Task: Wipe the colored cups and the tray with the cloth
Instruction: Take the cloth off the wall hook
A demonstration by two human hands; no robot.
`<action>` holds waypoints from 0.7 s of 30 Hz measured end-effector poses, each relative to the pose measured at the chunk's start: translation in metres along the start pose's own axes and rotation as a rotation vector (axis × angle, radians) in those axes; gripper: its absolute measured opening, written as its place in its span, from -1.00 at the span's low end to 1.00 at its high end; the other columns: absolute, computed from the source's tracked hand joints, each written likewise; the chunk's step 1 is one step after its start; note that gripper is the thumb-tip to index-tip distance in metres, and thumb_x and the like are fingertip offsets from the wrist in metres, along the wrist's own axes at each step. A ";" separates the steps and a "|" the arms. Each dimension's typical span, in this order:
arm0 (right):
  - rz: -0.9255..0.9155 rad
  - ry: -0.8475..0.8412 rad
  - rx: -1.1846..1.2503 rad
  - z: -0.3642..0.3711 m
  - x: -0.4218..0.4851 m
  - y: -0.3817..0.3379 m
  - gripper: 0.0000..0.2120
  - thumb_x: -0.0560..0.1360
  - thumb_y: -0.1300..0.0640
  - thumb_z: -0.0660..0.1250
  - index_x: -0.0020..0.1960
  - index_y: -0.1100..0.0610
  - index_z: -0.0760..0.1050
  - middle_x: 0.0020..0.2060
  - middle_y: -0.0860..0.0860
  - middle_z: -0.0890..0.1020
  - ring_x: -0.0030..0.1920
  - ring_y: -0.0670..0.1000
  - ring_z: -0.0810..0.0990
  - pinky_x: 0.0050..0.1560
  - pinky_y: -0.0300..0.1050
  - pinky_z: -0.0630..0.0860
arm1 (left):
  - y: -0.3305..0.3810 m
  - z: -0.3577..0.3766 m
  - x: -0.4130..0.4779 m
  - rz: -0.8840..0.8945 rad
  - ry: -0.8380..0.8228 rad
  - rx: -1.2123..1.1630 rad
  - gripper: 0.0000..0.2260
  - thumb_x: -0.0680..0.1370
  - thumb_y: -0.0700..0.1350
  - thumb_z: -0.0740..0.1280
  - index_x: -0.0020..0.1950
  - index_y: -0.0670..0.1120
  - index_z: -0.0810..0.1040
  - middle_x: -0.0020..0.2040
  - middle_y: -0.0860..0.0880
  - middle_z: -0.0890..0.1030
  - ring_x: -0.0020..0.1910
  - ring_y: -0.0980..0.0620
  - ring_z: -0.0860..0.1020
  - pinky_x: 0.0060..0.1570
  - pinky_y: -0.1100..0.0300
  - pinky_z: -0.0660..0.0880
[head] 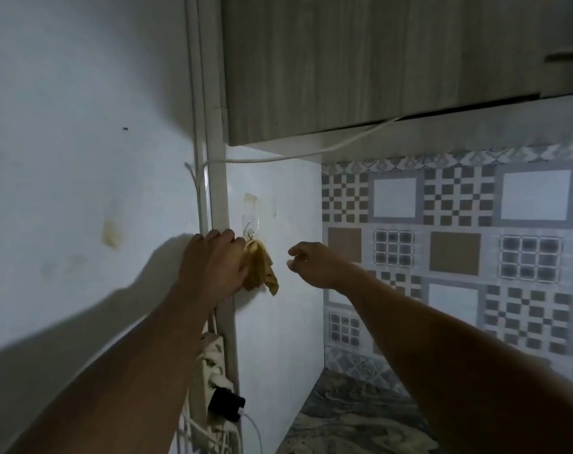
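A small yellow cloth (262, 270) hangs bunched against the white side wall, its top corner at a clear stick-on hook (249, 226). My left hand (213, 260) grips the cloth's left side just under the hook. My right hand (311, 260) hovers a little to the right of the cloth, fingers loosely curled and holding nothing. No cups and no tray are in view.
A wood-grain wall cabinet (360, 67) hangs overhead, with a white cable (311, 152) running beneath it. A power strip with plugs (213, 375) is fixed low on the white post. Patterned tiles (458, 250) cover the back wall above a marbled countertop (354, 421).
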State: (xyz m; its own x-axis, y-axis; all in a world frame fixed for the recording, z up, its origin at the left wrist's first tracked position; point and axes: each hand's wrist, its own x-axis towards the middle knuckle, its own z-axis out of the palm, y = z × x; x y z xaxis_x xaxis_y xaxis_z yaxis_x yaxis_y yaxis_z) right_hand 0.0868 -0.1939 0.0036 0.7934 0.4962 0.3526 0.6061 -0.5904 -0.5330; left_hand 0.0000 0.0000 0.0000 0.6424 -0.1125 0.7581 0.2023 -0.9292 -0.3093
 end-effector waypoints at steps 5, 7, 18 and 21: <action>0.021 -0.007 0.105 0.030 0.033 -0.011 -0.57 0.58 0.16 0.22 0.45 0.16 0.38 0.35 0.13 0.53 0.29 0.12 0.53 0.33 0.04 0.46 | -0.005 0.024 0.004 0.004 0.053 0.033 -0.87 0.49 -0.02 0.44 -0.09 -0.08 0.66 -0.16 -0.07 0.61 -0.16 -0.14 0.60 -0.13 0.00 0.46; 0.027 -0.013 0.158 0.038 0.044 -0.013 -0.57 0.57 0.19 0.24 0.44 0.18 0.38 0.28 0.14 0.59 0.22 0.12 0.58 0.28 0.03 0.51 | -0.006 0.030 0.007 0.019 0.130 0.020 -0.91 0.44 -0.09 0.49 -0.15 -0.10 0.66 -0.21 -0.09 0.60 -0.21 -0.15 0.58 -0.18 0.00 0.46; 0.009 0.277 0.285 0.032 0.056 -0.021 -0.81 0.56 0.27 0.18 0.07 0.17 0.55 -0.04 0.06 0.63 -0.04 0.06 0.59 -0.15 -0.18 0.50 | -0.011 0.029 0.015 -0.069 0.344 -0.169 -0.90 0.55 -0.12 0.30 -0.03 -0.13 0.56 -0.12 -0.09 0.58 -0.18 -0.13 0.55 -0.20 0.00 0.47; -0.035 0.403 0.409 0.016 0.055 -0.032 -0.83 0.57 0.24 0.17 0.10 0.14 0.49 -0.08 0.05 0.62 -0.19 -0.03 0.55 -0.34 -0.24 0.39 | -0.008 0.011 0.026 -0.104 0.393 -0.266 -0.84 0.57 -0.08 0.19 -0.02 -0.12 0.50 -0.14 -0.09 0.56 -0.23 -0.09 0.52 -0.25 0.09 0.41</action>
State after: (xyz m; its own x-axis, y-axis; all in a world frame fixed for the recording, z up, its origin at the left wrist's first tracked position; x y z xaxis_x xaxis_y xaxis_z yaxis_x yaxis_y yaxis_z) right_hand 0.1102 -0.1377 0.0279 0.7806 0.1821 0.5979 0.6249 -0.2443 -0.7415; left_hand 0.0236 0.0083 0.0155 0.2900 -0.0907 0.9527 0.0216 -0.9946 -0.1012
